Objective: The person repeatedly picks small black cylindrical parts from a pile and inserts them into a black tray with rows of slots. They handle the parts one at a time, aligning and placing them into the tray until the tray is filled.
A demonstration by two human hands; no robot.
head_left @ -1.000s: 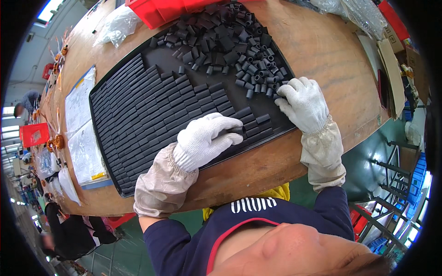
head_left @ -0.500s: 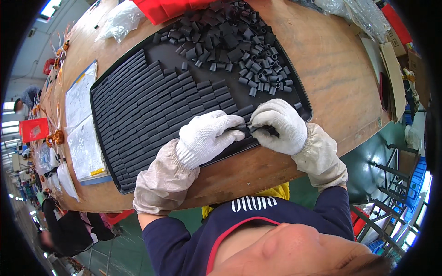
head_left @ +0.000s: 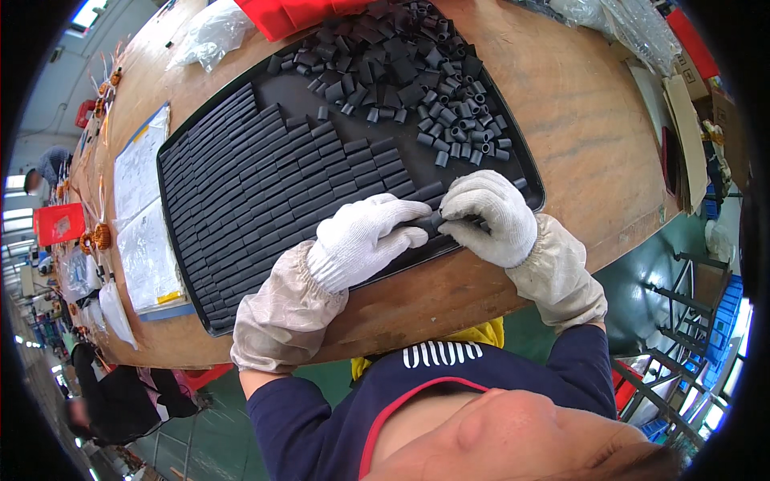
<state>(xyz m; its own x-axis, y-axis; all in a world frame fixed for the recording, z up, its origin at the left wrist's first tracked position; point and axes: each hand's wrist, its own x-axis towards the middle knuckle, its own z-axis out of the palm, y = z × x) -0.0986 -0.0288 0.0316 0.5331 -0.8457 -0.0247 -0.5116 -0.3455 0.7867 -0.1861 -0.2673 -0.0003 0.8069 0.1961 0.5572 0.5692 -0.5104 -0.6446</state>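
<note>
My left hand [head_left: 365, 242], in a white knitted glove, is closed with thumb and fingertips pinching a short black tube [head_left: 433, 222]. Facing it, my right hand [head_left: 495, 220], gloved the same way, has its curled fingertips on the other end of that tube. Both hands are over the near right part of a large black tray [head_left: 525, 152]. On the tray's left side, black tubes [head_left: 257, 184] lie end to end in tight slanting rows. A loose heap of short black tubes and flat black pieces [head_left: 393, 64] fills the far right part.
Papers in a clear sleeve [head_left: 144, 224] lie left of the tray. Behind it are a red bin [head_left: 289, 16] and a clear plastic bag [head_left: 212, 36]. Cardboard [head_left: 682, 136] stands at the table's right edge. Copper-wound coils [head_left: 102, 236] are at far left, where another person [head_left: 120, 401] sits.
My right fingertips have shifted slightly at the tube, and my left hand has moved a touch to the right. The rows and the heap look unchanged.
</note>
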